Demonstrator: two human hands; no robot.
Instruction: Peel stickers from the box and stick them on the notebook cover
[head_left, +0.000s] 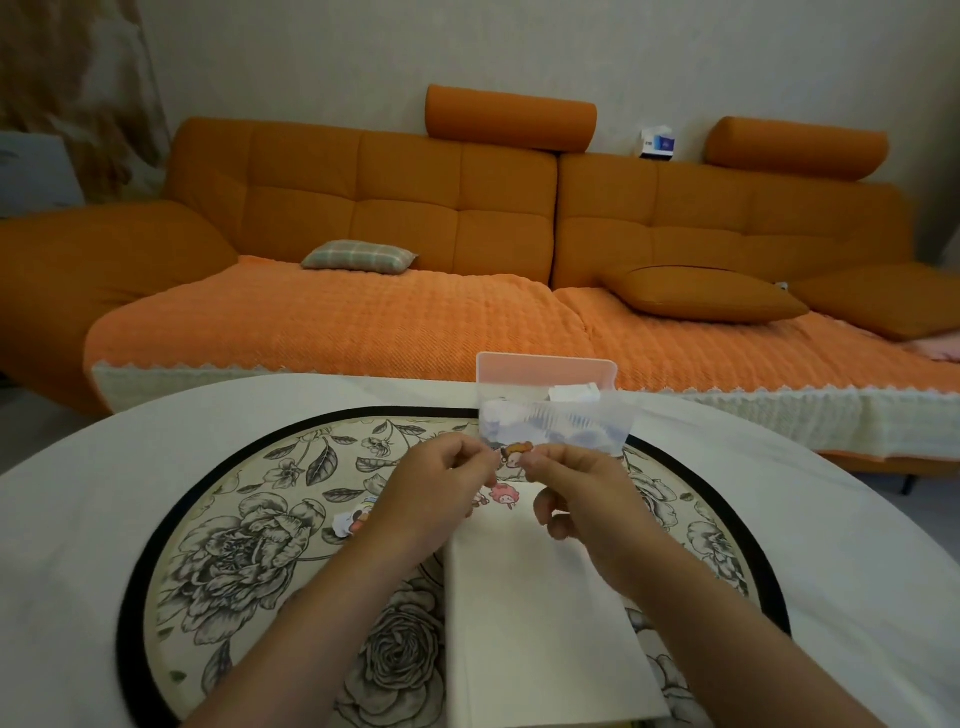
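Observation:
A white notebook (540, 623) lies on the round floral table, its cover facing up. One pink cartoon sticker (503, 493) sits on the cover near its far edge. Above it, my left hand (436, 488) and my right hand (576, 488) pinch a small cartoon sticker (514, 456) between their fingertips, one hand at each side. Just behind my hands stands the clear sticker box (558, 423) with a pink lid (545, 371) raised at the back; several paper pieces lie inside.
Loose sticker scraps (350, 522) lie on the floral tabletop (244, 540) left of my left wrist. A white cloth (78, 519) surrounds the round table. An orange sofa (415, 218) with cushions fills the background.

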